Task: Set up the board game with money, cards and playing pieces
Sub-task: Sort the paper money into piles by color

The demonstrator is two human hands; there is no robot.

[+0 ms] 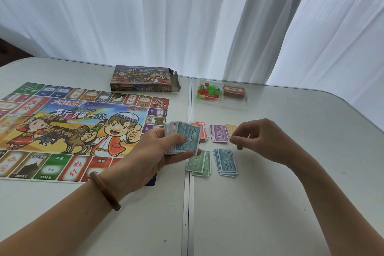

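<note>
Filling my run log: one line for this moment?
sorting money | left hand holds note stack | right hand over yellow pile | five piles started

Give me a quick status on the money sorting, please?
Left hand grips the unsorted banknote stack. Right hand pinched over the yellow pile. Five colour piles started. Nothing obstructing.
</note>
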